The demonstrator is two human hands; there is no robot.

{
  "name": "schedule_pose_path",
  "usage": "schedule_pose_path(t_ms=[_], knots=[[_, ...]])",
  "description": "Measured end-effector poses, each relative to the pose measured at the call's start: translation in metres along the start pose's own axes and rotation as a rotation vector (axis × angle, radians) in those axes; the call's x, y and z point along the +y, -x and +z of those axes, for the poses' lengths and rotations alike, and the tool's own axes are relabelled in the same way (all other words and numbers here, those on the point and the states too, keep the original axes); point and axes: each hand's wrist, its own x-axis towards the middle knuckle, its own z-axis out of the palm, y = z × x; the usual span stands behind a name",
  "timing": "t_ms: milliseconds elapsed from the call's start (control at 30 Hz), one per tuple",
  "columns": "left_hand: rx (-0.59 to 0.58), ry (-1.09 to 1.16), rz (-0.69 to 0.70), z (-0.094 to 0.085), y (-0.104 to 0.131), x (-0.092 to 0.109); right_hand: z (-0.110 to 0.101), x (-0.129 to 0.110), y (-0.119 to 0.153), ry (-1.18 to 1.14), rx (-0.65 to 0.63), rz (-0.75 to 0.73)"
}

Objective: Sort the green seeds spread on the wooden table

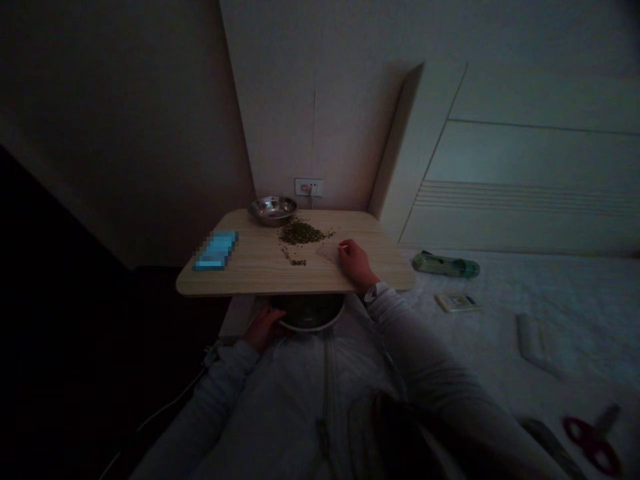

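On the small wooden table [250,280] lies a pile of small green beans [303,232], with a few strays and a little cluster nearer the front edge. My right hand [355,262] rests over the table to the right of the pile, its fingers pinched on a thin clear piece [327,253], perhaps plastic. Below the front edge, a dark bowl [313,313] with a pale rim sits at my lap, partly under the tabletop. My left hand [265,325] grips that bowl's left rim, thumb over the edge. A shiny metal bowl [273,211] stands at the back left.
A blurred-out bright screen [216,251] lies at the table's left. The wall behind has a socket [309,187] with a plug. To the right, a bed [500,347] holds a green bottle [445,265], a phone-like item [457,303] and red-handled scissors [593,440].
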Motion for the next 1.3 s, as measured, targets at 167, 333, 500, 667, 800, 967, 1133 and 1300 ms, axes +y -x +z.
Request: schedule_pose_path(t_ms=[167,333,500,667,800,967,1133,1300], knots=[[-0.016,-0.018,0.032,0.001,0.001,0.001,0.006,-0.010,0.001,-0.169,-0.068,-0.036],[0.003,-0.014,0.007,0.001,0.001,0.002,0.014,-0.021,0.004,-0.171,-0.139,-0.070],[0.015,-0.016,-0.001,0.003,0.003,0.003,0.013,-0.022,0.006,-0.177,-0.206,-0.100],[-0.002,-0.013,0.008,0.002,0.003,0.003,0.007,-0.019,0.010,-0.283,-0.312,-0.157],[-0.009,-0.001,-0.003,0.002,0.003,0.003,0.007,-0.012,0.009,-0.400,-0.294,-0.122],[0.001,-0.037,0.009,0.005,0.007,0.006,0.006,-0.004,0.010,-0.409,-0.220,-0.072],[-0.006,-0.043,0.005,0.006,0.008,0.008,-0.002,-0.002,0.017,-0.333,-0.216,-0.107],[0.006,-0.027,0.011,0.006,0.007,0.008,-0.001,-0.001,0.019,-0.335,-0.252,-0.130]])
